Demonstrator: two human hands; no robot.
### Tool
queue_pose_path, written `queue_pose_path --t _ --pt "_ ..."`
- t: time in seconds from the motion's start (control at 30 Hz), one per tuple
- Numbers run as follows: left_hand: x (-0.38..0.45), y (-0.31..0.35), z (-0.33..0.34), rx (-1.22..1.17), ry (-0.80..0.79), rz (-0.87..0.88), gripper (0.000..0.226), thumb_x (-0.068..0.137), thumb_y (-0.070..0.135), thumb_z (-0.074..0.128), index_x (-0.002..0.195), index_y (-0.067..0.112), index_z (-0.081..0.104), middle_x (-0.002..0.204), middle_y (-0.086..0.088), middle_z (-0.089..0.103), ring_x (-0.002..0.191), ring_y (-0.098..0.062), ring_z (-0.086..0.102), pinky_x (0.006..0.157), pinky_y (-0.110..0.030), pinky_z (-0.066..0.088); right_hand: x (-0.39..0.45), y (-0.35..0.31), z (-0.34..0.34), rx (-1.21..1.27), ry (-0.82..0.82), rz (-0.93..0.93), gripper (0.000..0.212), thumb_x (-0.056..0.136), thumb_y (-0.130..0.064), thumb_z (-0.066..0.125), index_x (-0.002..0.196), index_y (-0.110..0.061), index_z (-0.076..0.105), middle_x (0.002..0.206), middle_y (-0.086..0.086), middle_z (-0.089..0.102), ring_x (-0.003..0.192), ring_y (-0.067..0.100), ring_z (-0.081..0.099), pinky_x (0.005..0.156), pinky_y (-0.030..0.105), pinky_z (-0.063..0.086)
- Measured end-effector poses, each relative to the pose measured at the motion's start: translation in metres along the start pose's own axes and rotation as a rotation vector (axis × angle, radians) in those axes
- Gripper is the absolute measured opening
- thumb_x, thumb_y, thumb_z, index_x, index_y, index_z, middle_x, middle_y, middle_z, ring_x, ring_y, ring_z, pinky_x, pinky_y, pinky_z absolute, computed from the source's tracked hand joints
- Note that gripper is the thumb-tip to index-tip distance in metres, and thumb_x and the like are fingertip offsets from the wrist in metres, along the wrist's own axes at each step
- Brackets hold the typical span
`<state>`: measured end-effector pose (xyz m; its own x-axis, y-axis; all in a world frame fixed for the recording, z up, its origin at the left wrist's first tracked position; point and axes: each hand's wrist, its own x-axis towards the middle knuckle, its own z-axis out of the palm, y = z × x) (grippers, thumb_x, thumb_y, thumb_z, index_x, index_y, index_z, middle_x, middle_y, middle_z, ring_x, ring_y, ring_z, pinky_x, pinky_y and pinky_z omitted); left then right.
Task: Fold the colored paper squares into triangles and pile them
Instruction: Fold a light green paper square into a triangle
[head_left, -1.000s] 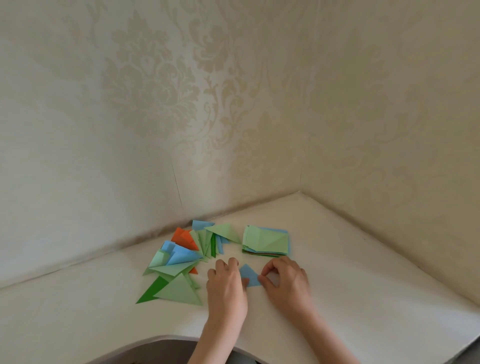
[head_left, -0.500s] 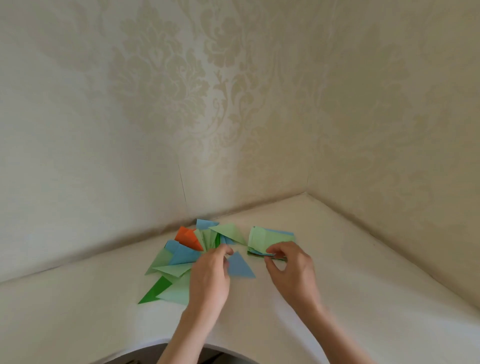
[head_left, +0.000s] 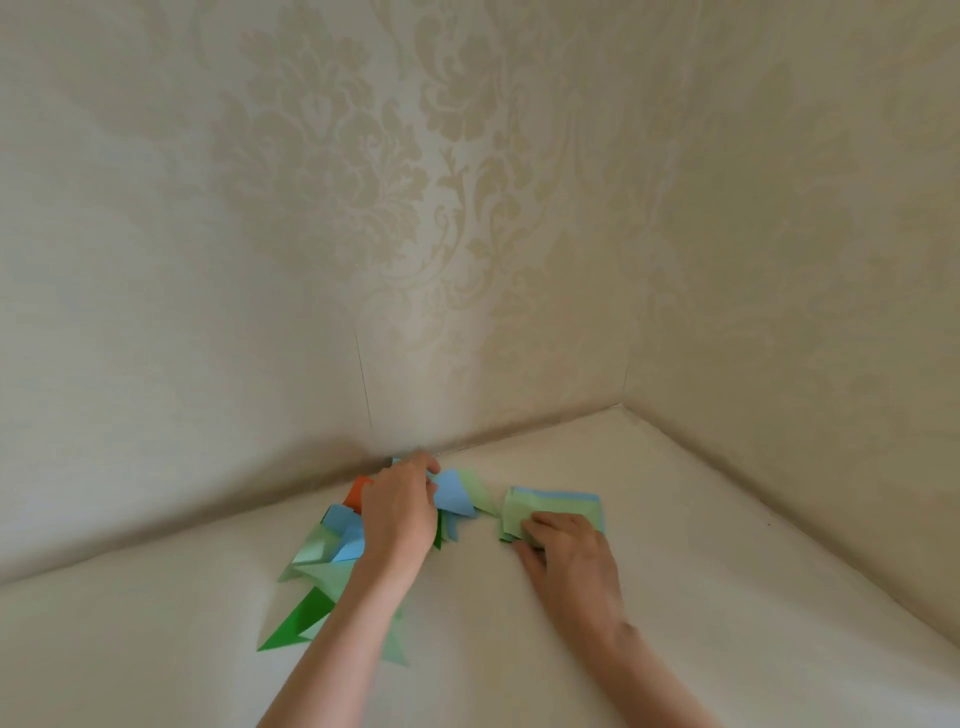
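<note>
A loose pile of folded triangles (head_left: 322, 561) in light green, dark green, blue and orange lies on the white table (head_left: 675, 597) near the back wall. My left hand (head_left: 400, 512) reaches over the pile's far end and pinches a blue triangle (head_left: 454, 498), which rests on the pile. To the right sits a stack of paper squares (head_left: 558, 503), light green on top with a blue edge showing. My right hand (head_left: 569, 551) is at the stack's near edge, fingers on the top green sheet and thumb at the front edge, pinching it.
Patterned cream walls (head_left: 467, 260) meet in a corner close behind the papers. The table's curved front edge is just out of sight below my forearms. Bare tabletop lies to the right and in front of the stack.
My left hand carried the blue triangle from the table's middle back onto the far end of the pile. My right hand moved from that triangle to the stack of squares.
</note>
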<state>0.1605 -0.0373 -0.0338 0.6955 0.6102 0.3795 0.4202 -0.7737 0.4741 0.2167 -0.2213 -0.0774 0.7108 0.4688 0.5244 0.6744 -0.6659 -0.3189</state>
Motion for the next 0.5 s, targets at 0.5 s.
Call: queue_pose_path --t 0.5 --pt "-0.024 0.019 0.01 0.027 0.251 0.21 0.036 0.062 -0.005 0.078 0.089 0.017 0.067 0.088 -0.004 0.057 0.079 -0.025 0.053 0.068 -0.035 0.045 -0.001 -0.005 -0.004 -0.03 0.023 -0.045 0.005 0.063 -0.03 0.077 0.062 -0.031 0.071 0.073 -0.02 0.068 0.067 0.012 0.061 0.06 0.027 0.047"
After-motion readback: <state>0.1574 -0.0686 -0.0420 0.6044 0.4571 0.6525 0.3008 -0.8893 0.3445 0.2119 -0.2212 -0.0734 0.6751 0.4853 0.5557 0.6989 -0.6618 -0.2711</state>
